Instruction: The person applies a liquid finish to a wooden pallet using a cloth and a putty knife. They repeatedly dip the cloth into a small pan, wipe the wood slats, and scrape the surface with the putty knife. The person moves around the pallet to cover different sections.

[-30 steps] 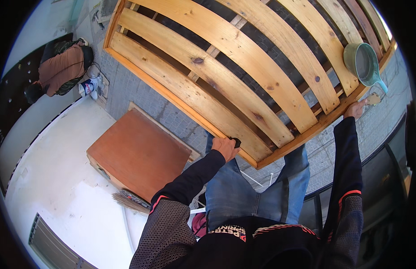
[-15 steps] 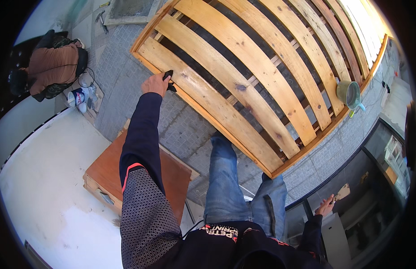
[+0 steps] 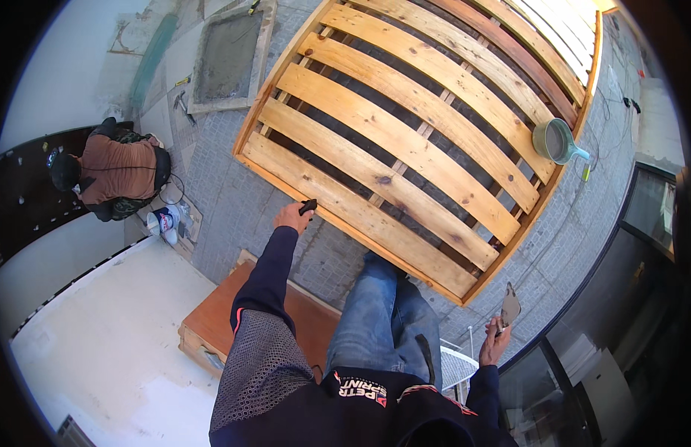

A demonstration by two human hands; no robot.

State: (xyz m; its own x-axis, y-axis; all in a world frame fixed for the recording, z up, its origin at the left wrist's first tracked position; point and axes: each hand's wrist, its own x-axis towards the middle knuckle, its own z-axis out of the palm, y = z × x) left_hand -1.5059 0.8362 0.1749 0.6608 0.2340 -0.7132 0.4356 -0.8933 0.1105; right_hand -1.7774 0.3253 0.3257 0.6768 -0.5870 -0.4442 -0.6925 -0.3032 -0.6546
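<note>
My left hand [image 3: 292, 217] is closed around a small black object [image 3: 308, 207], whose kind I cannot make out, at the near edge of a slatted wooden bed frame [image 3: 375, 249]. Lower right, my right hand [image 3: 494, 346] grips a putty knife [image 3: 511, 306] with its wide, stained blade pointing up, apart from the frame's near corner. A greenish round pot [image 3: 556, 141] with a light blue handle sits at the right side of the slats; its inside looks grey.
A person [image 3: 122, 171] in a brown top crouches at the left, with a white bucket [image 3: 164, 221] behind. A hammer [image 3: 184, 109] lies on the paving. A brown wooden cabinet [image 3: 237, 302] stands by my left arm, a white metal chair [image 3: 457, 366] by my right.
The view has shifted. My right hand has brought the putty knife inward and up, closer to the frame's near corner. My left hand stays at the near edge with the black object.
</note>
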